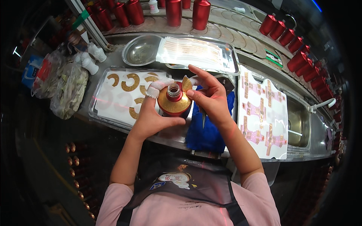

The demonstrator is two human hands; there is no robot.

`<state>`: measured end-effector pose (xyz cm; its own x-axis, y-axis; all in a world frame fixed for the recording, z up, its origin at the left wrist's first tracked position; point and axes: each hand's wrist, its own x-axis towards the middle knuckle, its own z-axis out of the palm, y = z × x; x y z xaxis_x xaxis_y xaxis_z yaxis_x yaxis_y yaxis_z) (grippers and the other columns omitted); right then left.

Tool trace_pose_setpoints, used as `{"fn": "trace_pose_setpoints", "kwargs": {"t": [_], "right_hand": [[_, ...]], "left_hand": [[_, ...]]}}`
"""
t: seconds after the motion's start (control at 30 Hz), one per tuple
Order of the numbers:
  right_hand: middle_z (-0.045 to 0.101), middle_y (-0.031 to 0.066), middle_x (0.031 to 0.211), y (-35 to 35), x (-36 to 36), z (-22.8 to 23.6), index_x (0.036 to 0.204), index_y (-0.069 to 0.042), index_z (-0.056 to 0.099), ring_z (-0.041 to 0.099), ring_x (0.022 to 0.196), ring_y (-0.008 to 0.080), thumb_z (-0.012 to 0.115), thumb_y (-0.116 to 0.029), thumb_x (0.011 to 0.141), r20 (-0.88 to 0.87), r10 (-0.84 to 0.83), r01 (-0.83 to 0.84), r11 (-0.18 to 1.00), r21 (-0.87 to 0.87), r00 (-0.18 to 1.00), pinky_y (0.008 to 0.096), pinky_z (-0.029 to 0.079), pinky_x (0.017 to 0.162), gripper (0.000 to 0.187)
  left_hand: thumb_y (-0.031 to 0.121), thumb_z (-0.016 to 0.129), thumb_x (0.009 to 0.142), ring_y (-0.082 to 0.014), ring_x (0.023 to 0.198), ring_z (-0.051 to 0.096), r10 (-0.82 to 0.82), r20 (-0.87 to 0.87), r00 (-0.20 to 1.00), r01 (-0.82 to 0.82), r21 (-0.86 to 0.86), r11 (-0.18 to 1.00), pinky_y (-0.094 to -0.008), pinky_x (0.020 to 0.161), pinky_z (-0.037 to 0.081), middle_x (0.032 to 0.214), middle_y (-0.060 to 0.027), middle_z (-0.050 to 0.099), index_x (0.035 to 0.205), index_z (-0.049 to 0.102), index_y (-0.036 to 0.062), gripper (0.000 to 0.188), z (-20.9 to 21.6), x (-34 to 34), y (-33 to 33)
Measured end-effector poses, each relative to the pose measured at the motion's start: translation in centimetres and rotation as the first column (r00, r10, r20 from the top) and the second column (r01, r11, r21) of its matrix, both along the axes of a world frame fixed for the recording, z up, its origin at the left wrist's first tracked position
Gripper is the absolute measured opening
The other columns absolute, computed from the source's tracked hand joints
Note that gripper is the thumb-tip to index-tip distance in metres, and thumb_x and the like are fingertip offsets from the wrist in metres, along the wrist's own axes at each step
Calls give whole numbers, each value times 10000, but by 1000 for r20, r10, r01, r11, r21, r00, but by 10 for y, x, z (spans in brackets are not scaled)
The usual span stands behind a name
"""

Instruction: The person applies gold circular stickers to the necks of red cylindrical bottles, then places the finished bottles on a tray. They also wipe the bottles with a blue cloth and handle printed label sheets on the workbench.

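Observation:
A red bottle point(177, 113) with a bare, threaded neck stands upright before me. My left hand point(148, 117) is wrapped round its left side, with white coverings on some fingertips. A curved gold label point(170, 104) lies around the bottle's shoulder, and one end of it sticks up to the right of the neck. My right hand point(212, 97) pinches the label at that raised end between thumb and fingers. Below the right hand lies a crumpled blue cloth point(205, 137), with a thin pointed thing showing over it that I cannot make out.
Left of the bottle, a tray point(92, 109) carries a sheet of gold arc labels point(130, 82). Patterned pink and gold labels lie on a white sheet point(277, 113) at right, beside a sink point(301, 137). Behind are a metal bowl point(139, 52) and a conveyor point(222, 34) bearing red bottles.

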<state>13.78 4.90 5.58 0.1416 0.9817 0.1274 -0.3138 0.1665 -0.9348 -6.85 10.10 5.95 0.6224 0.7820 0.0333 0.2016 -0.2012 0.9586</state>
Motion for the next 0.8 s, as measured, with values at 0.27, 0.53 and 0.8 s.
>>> {"fn": "trace_pose_setpoints", "kwargs": {"t": [0.27, 0.53, 0.8], "right_hand": [[591, 97, 1384, -3, -1, 1, 1443, -15, 526, 624, 991, 74, 711, 77, 839, -24, -9, 9, 1000, -13, 1000, 206, 533, 814, 638], [669, 32, 1136, 2, -5, -6, 1441, -35, 529, 515, 691, -9, 707, 2, 885, -3, -98, 98, 993, 68, 995, 158, 378, 564, 585], [614, 15, 1094, -25, -4, 0, 1339, -46, 623, 558, 863, 39, 747, -99, 870, 147, -42, 68, 982, -177, 988, 184, 469, 749, 488]], "left_hand": [[166, 946, 669, -195, 1263, 552, -77, 260, 963, 113, -126, 986, -343, 1087, 419, 1351, -75, 575, 1416, 476, 57, 889, -1, 1, 2], [149, 908, 699, -200, 1284, 550, -221, 330, 918, 316, -270, 910, -355, 1110, 419, 1386, -89, 569, 1408, 504, 32, 825, 4, -1, 26], [176, 745, 801, -193, 1230, 568, 16, 257, 966, 55, -266, 962, -352, 1078, 429, 1349, -105, 593, 1371, 561, 10, 622, 9, 5, -3]]}}
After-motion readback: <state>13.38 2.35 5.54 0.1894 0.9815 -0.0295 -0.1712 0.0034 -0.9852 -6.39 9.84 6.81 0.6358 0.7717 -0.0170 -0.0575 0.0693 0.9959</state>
